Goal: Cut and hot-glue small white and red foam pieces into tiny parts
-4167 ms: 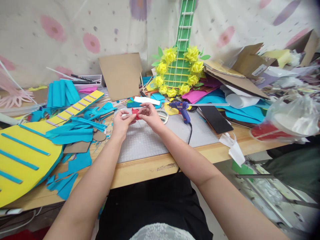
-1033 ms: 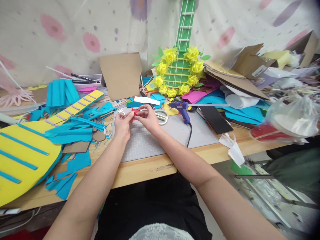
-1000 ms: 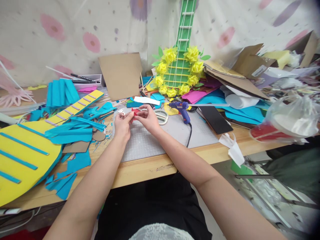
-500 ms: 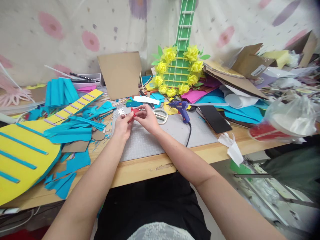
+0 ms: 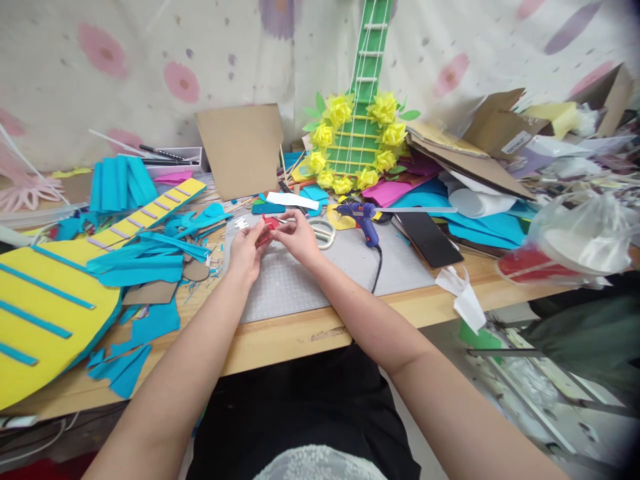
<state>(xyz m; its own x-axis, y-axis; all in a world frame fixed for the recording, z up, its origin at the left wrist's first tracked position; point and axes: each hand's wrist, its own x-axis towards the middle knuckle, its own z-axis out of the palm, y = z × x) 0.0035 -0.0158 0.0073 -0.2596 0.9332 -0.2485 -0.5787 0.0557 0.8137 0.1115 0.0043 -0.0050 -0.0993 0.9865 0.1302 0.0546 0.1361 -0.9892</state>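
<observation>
The left hand (image 5: 245, 250) and right hand (image 5: 299, 237) meet over the far part of the grey mat (image 5: 285, 287) on the worktop (image 5: 280, 340), both sets of fingers closed in a pinch on a small red piece (image 5: 269, 221). The fingers partly hide it, so its exact fold cannot be told.

With the red piece as the dial's centre, the scissors (image 5: 327, 235) lie at three o'clock, just beside the right hand; the glue gun (image 5: 364, 219) lies farther out the same way, its nozzle towards nine o'clock. Small white bits (image 5: 241, 223) sit at nine o'clock, near the left hand.

The red piece looks thin: if the hands pull against each other, it could tear or crease, and a loose pinch could let it slip. A sideways swing might knock the scissors. The right forearm crosses the gun's cord (image 5: 379, 267); snagging it could drag the gun. Whether it is hot cannot be told.
</observation>
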